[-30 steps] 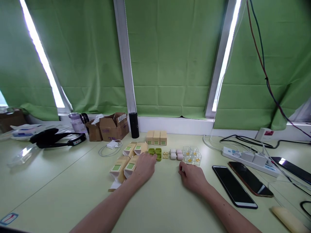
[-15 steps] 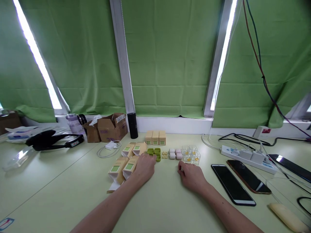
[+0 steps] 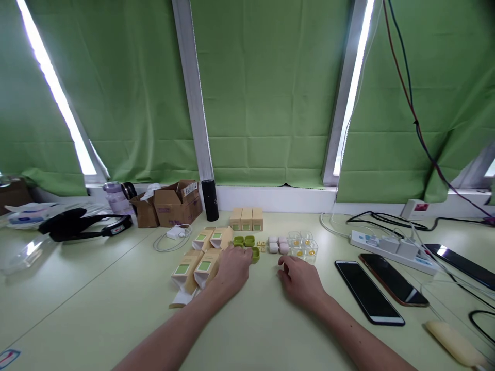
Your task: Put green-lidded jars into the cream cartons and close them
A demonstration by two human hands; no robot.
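Note:
My left hand (image 3: 234, 269) lies low over the table, its fingertips against a small square green cup (image 3: 256, 254); its fingers are partly hidden from me. Just behind stand two more green cups (image 3: 249, 240) side by side. My right hand (image 3: 301, 278) rests nearer the middle, fingers loosely bent and thumb apart, with nothing visible in it. Beyond it are pale pink-white blocks (image 3: 283, 248) and clear square cups (image 3: 297, 251) with gold-coloured centres. Tiny cream pieces (image 3: 262, 247) lie between the green cups and the blocks.
Kraft paper boxes (image 3: 207, 265) with green labels lie beside my left forearm; three upright ones (image 3: 246, 219) stand at the back. To the right are phones (image 3: 369, 292), a power strip (image 3: 394, 251) and cables. A black cylinder (image 3: 210, 200) and a cardboard carton (image 3: 178, 203) stand back left.
The green cup at my left fingertips has come slightly towards me and right, away from the others, along with that hand. My right hand has shifted a little left, its thumb spreading.

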